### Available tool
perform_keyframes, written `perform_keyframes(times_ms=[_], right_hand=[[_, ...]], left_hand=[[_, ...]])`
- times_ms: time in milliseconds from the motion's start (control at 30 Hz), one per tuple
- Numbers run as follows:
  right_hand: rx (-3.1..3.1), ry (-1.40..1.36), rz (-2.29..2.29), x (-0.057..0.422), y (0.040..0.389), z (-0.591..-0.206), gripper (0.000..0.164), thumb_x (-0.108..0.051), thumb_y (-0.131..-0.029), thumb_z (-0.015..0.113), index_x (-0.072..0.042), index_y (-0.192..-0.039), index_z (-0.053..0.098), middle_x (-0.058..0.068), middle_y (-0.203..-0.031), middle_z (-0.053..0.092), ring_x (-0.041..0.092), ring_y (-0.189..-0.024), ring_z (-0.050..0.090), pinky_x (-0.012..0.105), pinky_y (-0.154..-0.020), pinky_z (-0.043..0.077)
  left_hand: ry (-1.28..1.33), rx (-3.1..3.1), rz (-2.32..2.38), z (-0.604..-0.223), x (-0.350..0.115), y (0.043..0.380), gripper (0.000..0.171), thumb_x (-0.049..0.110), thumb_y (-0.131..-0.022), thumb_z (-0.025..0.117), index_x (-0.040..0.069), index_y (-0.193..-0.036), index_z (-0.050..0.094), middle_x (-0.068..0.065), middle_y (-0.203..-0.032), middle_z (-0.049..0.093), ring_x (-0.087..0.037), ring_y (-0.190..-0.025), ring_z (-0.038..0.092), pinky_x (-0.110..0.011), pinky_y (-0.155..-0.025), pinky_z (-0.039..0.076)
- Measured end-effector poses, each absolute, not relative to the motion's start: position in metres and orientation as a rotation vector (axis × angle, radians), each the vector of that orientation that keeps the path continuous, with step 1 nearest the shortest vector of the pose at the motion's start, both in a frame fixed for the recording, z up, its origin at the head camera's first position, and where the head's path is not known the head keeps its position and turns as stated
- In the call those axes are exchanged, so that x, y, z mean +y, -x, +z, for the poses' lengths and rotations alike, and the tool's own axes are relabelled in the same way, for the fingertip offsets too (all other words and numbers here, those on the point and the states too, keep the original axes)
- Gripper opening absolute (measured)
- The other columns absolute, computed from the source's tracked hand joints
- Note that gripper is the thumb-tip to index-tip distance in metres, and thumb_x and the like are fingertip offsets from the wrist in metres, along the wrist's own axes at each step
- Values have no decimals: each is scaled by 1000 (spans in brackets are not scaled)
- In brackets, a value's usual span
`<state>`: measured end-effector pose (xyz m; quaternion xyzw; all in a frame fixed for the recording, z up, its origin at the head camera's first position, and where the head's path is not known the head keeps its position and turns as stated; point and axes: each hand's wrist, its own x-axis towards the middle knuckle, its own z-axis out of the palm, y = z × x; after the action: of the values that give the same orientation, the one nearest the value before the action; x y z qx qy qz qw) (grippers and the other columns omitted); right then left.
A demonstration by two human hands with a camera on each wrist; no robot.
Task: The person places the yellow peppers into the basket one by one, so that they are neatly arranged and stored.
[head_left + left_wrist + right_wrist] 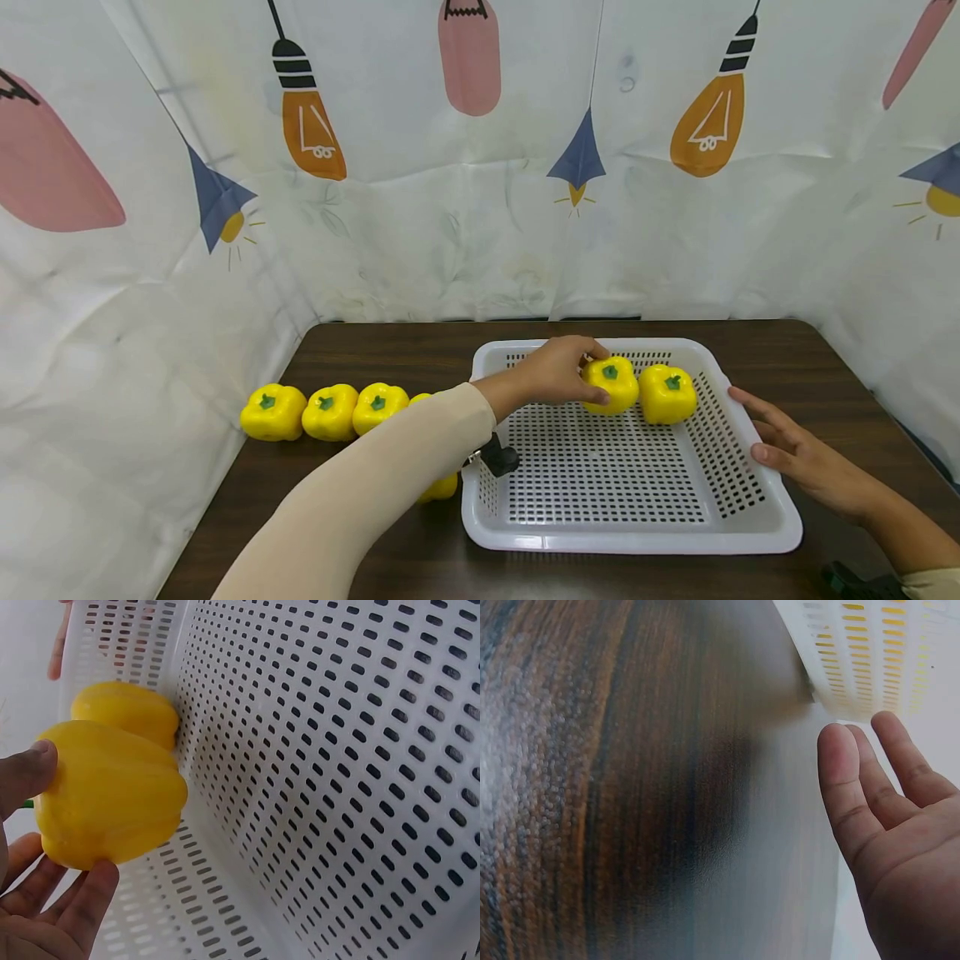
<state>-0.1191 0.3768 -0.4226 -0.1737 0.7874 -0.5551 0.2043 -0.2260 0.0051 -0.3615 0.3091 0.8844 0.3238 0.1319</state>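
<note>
My left hand point(551, 371) reaches over the white perforated basket point(630, 543) and grips a yellow bell pepper point(617, 392) with a green stem. In the left wrist view, the thumb presses one side of this pepper point(112, 799) and the fingertips hold the other. Just to its right, a second yellow bell pepper point(667, 396) sits at the far right of the basket. My right hand point(813, 462) is at the basket's right rim, its fingertips right at the edge. In the right wrist view, the fingers point(838, 761) are loosely extended beside the basket's slotted wall point(840, 652).
A row of yellow bell peppers point(273, 412) stands on the dark wooden table point(420, 567) left of the basket, partly hidden behind my left sleeve point(375, 483). Another pepper point(440, 487) shows below that sleeve, close to the basket's left wall. A printed white sheet point(450, 250) hangs behind the table.
</note>
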Motion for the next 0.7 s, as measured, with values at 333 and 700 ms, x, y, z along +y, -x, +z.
perform_keyframes(times_ms=[333,700], right_hand=[[2195,494,-1554,376,119,-422,70,-16,-110,40,-29,-165,-1,52,-148,12,20,-109,67,49,-76,62],[2204,475,-1548,377,118,-423,70,-16,-110,40,-30,-165,-1,51,-148,13,21,-108,67,49,-76,62]], left_hand=[[-854,2564,937,-369,14,226,62,31,-83,88,13,-137,63,4,-132,63,-11,-111,61,-18,-87,51],[-831,2574,903,-375,18,227,61,32,-84,88,13,-136,63,5,-127,65,-8,-106,60,-19,-88,51]])
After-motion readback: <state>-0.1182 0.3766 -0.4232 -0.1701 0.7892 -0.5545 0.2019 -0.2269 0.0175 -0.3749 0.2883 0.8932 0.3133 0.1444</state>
